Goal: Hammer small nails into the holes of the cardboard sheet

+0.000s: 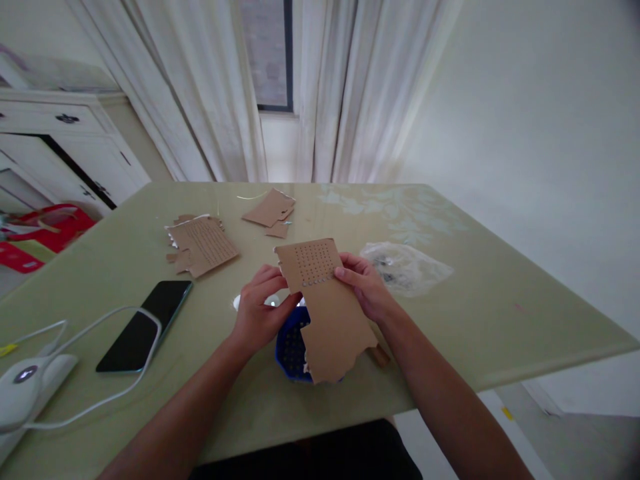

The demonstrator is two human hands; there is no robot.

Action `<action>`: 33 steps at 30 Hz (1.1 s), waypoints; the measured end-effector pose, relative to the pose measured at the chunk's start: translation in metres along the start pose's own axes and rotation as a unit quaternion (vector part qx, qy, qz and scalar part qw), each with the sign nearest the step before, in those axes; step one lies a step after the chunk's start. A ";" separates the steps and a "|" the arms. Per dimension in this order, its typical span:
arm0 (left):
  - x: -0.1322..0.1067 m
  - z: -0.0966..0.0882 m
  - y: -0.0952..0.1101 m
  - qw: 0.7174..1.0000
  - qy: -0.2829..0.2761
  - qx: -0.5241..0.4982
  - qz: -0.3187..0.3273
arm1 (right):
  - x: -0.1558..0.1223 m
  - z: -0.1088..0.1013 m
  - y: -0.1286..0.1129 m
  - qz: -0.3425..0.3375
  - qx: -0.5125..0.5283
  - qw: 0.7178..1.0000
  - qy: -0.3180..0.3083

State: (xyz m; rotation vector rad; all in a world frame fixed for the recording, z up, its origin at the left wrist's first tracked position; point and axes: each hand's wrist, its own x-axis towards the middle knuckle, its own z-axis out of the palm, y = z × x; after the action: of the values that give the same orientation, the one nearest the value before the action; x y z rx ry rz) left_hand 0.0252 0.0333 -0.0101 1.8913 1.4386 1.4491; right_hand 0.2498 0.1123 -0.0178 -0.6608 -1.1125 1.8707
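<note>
Both hands hold a torn piece of brown cardboard (333, 313) above the near part of the green table (500, 313). Its upper part has a grid of small punched holes, the lowest row filled with shiny beads. My left hand (260, 310) pinches the cardboard's left edge, fingers closed. On the right edge my right hand (367, 287) grips it, thumb on top. Under the cardboard stands a small blue bowl (290, 347), partly hidden.
More cardboard pieces lie further back: a perforated one (203, 245) at left, plain scraps (270, 210) in the middle. A black phone (146, 325) with a white cable (100, 397) and a white device (25, 390) lie at left. A clear plastic bag (407, 267) lies at right.
</note>
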 end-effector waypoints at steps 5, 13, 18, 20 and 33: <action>0.001 0.002 -0.004 0.994 0.042 0.011 0.103 | -0.004 0.007 -0.001 0.033 -0.005 0.999 -0.042; 0.001 0.001 -0.005 0.995 0.013 0.023 0.093 | -0.004 0.005 -0.001 0.034 0.022 0.999 -0.017; 0.005 0.001 -0.012 0.997 0.006 0.019 0.075 | -0.002 0.006 -0.001 0.024 0.032 0.999 -0.015; 0.005 0.000 -0.014 0.997 0.010 0.020 0.079 | -0.001 0.007 -0.002 0.026 0.032 0.999 -0.014; 0.000 0.000 -0.009 0.988 0.024 0.069 0.133 | -0.007 0.008 -0.001 0.069 -0.060 0.996 -0.009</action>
State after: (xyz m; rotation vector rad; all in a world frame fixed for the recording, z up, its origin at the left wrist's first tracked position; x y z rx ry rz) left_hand 0.0206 0.0372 -0.0166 2.2195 1.3800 1.5569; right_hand 0.2475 0.1035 -0.0127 -0.8077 -1.2263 1.9397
